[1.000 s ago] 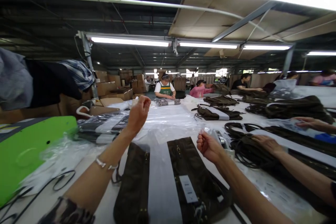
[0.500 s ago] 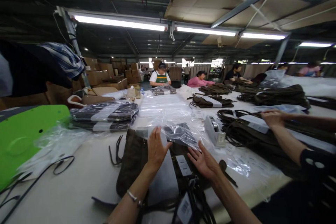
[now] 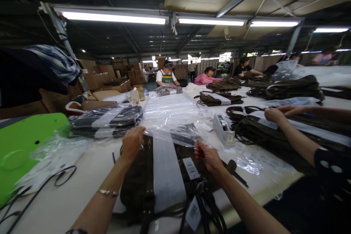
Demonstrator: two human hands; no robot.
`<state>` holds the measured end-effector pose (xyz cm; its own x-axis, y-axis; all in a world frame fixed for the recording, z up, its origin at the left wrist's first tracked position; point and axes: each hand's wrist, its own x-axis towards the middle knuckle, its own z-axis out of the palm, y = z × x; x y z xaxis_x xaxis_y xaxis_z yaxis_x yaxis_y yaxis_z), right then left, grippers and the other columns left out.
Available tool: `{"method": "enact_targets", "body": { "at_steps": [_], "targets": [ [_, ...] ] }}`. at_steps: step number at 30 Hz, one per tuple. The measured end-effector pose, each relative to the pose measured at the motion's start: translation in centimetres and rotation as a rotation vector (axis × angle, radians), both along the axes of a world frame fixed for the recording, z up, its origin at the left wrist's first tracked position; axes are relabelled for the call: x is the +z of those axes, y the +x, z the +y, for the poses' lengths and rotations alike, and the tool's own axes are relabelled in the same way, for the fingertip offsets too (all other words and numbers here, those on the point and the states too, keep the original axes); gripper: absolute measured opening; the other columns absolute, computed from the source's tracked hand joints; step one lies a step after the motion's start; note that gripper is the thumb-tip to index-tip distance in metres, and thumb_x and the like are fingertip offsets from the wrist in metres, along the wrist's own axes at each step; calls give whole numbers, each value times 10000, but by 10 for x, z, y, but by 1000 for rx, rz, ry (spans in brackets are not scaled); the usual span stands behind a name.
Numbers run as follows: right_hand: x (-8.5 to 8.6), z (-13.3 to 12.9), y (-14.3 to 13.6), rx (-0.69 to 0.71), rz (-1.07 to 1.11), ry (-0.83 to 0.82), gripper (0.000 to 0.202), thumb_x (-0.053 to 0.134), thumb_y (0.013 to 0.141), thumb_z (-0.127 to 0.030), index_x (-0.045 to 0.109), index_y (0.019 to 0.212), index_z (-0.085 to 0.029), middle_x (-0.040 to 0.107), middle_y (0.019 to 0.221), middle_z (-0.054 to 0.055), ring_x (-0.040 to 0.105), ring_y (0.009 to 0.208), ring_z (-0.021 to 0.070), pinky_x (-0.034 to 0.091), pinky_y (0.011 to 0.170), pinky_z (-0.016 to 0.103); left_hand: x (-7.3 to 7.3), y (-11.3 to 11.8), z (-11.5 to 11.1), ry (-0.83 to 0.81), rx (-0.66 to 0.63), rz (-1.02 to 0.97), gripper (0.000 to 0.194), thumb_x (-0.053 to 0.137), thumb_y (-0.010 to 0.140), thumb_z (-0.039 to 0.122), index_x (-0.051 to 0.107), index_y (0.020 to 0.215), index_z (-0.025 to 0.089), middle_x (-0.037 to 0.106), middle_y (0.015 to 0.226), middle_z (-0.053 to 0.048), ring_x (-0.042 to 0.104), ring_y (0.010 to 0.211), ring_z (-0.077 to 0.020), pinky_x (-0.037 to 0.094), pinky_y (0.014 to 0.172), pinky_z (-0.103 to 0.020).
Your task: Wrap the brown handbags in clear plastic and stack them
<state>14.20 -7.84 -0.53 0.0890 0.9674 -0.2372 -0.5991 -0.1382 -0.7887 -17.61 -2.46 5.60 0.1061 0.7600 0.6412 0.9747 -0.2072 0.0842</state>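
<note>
A dark olive bag (image 3: pixel 137 186) lies on the table before me, with a white paper band (image 3: pixel 168 172) around its middle. Its far end sits inside the mouth of a clear plastic bag (image 3: pixel 175 134). At the far left corner, my left hand (image 3: pixel 133 142) pinches the plastic edge. My right hand (image 3: pixel 207 154) grips the same edge on the right, fingers closed. A white label (image 3: pixel 191 168) rests on the dark bag, and a barcode tag (image 3: pixel 193 214) hangs among its dark straps near me.
Wrapped dark bags (image 3: pixel 106 119) are stacked at left, near a green panel (image 3: pixel 33 146). A tape dispenser (image 3: pixel 223 130) stands right of the plastic. Another person's hands (image 3: pixel 275 114) touch more dark bags (image 3: pixel 263 135) at right. Several people sit across the table.
My left hand has moved left from the paper band to the plastic's corner and closed. My right hand has closed on the plastic edge. The plastic mouth is now stretched between them.
</note>
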Motion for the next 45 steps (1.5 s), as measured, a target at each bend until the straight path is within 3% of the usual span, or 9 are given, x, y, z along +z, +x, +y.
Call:
{"method": "enact_targets", "body": {
  "at_steps": [5, 10, 14, 17, 23, 29, 34, 40, 45],
  "targets": [
    [-5, -21, 6, 23, -84, -14, 329, 822, 727, -399, 657, 774, -118, 671, 619, 14, 622, 500, 110, 515, 435, 181, -9, -57, -54, 71, -306, 436, 262, 430, 960, 212, 671, 857, 205, 714, 807, -50, 654, 734, -205, 486, 707, -317],
    [-16, -46, 30, 223, -90, -73, 324, 862, 684, -229, 683, 931, -121, 727, 796, 55, 701, 684, 152, 603, 609, 229, -49, -79, -116, 119, -400, 513, 487, 333, 888, 5, 643, 1204, 209, 679, 1245, -83, 641, 1108, -204, 474, 958, -358],
    [-19, -47, 41, 113, -155, -187, 255, 827, 740, -249, 655, 886, -131, 704, 719, 36, 684, 600, 141, 582, 517, 209, -56, -59, -149, 163, -365, 385, 328, 406, 941, 84, 679, 1070, 213, 697, 1192, -68, 598, 1171, -224, 418, 1025, -395],
    [-14, -49, 33, 88, -118, -195, 306, 806, 772, -341, 623, 907, -136, 725, 802, 65, 696, 636, 158, 621, 587, 273, -55, -31, -161, 148, -320, 288, 212, 466, 965, 162, 655, 874, 198, 717, 912, -38, 641, 955, -201, 432, 935, -368],
    [-15, -69, -8, 394, -117, -161, 495, 896, 626, -416, 643, 936, -124, 722, 843, 69, 718, 770, 200, 627, 712, 322, -72, 23, -162, 81, -329, 255, 365, 444, 994, 349, 561, 686, 192, 598, 667, -6, 548, 661, -175, 396, 720, -328],
    [-28, -68, -17, 262, -355, -108, 509, 847, 595, -574, 593, 731, -154, 646, 642, -3, 597, 512, 99, 482, 445, 185, -91, 35, -160, 45, -459, 159, 652, 259, 896, 708, 491, 569, 195, 539, 536, 4, 486, 520, -147, 321, 574, -311],
    [-27, -68, -20, 244, -563, -107, 638, 689, 597, -784, 461, 615, -188, 452, 437, -76, 347, 350, 31, 251, 349, 164, -81, 17, -157, -204, -300, -155, 564, 293, 989, 564, 476, 599, 200, 542, 591, 20, 505, 556, -130, 347, 565, -261],
    [-23, -78, -20, 316, -713, -77, 643, 618, 618, -820, 446, 619, -201, 443, 459, -71, 385, 392, 56, 262, 392, 184, -47, -2, -153, -411, -183, -675, 426, 377, 927, 533, 521, 675, 221, 566, 650, 19, 565, 650, -166, 445, 638, -263],
    [-20, -83, -16, 395, -835, -32, 578, 526, 748, -759, 457, 593, -207, 439, 446, -54, 365, 389, 76, 248, 410, 214, -27, -21, -149, -465, -16, -590, 327, 396, 906, 452, 587, 780, 218, 659, 750, -11, 631, 732, -212, 479, 703, -320]
  ]
}}
